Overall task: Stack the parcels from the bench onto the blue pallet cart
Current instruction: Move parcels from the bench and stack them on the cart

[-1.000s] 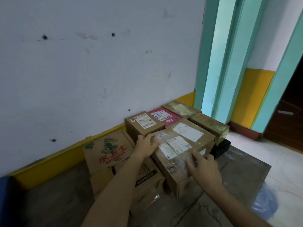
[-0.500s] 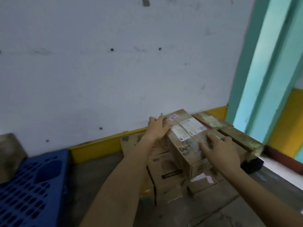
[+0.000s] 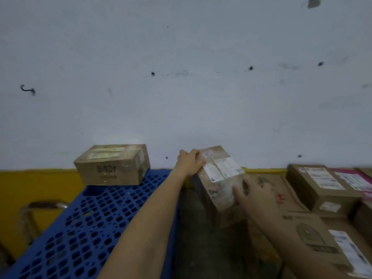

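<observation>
The left hand (image 3: pixel 190 163) curled over the far corner of the brown cardboard parcel with white labels (image 3: pixel 218 182), and the right hand (image 3: pixel 254 195) pressed on its near side with spread fingers. The blue perforated plastic pallet cart (image 3: pixel 90 218) lay left of the left hand. Because the right hand only pressed, I think the taped parcel could slip, or bump the 1 brown box (image 3: pixel 112 165) on the cart.
</observation>
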Available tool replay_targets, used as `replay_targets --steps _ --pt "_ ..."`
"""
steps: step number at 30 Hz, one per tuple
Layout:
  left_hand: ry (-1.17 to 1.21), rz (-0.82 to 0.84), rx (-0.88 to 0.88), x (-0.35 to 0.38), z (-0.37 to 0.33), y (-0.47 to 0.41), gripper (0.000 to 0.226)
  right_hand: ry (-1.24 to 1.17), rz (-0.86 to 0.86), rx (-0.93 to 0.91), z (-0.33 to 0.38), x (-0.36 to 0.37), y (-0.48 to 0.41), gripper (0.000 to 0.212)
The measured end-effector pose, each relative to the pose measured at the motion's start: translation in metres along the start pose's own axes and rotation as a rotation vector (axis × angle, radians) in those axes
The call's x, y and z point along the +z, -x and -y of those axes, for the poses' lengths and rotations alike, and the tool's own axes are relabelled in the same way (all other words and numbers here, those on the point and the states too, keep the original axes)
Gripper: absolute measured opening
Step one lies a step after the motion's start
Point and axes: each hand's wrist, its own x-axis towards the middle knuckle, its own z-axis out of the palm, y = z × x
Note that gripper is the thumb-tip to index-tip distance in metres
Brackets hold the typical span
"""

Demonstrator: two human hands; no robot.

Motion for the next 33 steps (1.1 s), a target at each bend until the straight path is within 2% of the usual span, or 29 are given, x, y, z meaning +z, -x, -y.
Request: replay_targets --steps 2,5,8,12,14,19,22,28,33 --pt "-0.022 0.003 -0.037 -0.012 0.029 0.000 0.054 -0.065 0.026 0.026 0.018 0.023 -0.005 0.038" --pt "-0.047 0.010 -0.073 -0.027 0.070 -0.006 0.054 -0.076 0.059 0.044 0.048 0.052 -0.009 0.046" --pt "-0.058 0.025 -0.077 -0.037 0.106 -0.018 0.053 -0.102 0.059 0.057 0.076 0.083 -0.005 0.043" --pt "-0.064 0.081 -0.093 -0.038 0.143 -0.029 0.049 -0.038 0.120 0.115 0.102 0.116 0.000 0.039" --pt "-0.081 0.100 -0.066 -0.033 0.159 -0.036 0.044 0.027 0.078 0.136 0.114 0.133 0.003 0.040" --pt "-0.167 0.073 0.028 -0.032 0.165 -0.044 0.045 0.084 -0.057 0.160 0.131 0.158 0.005 0.048" --pt "-0.234 0.060 0.062 -0.039 0.161 -0.043 0.042 0.110 -0.092 0.162 0.139 0.170 0.005 0.049" --pt "-0.268 0.186 0.079 -0.050 0.154 -0.038 0.041 0.116 -0.164 0.193 0.159 0.189 -0.004 0.051" --pt "-0.315 0.152 0.089 -0.056 0.158 -0.038 0.043 0.126 -0.165 0.229 0.176 0.207 -0.013 0.057"
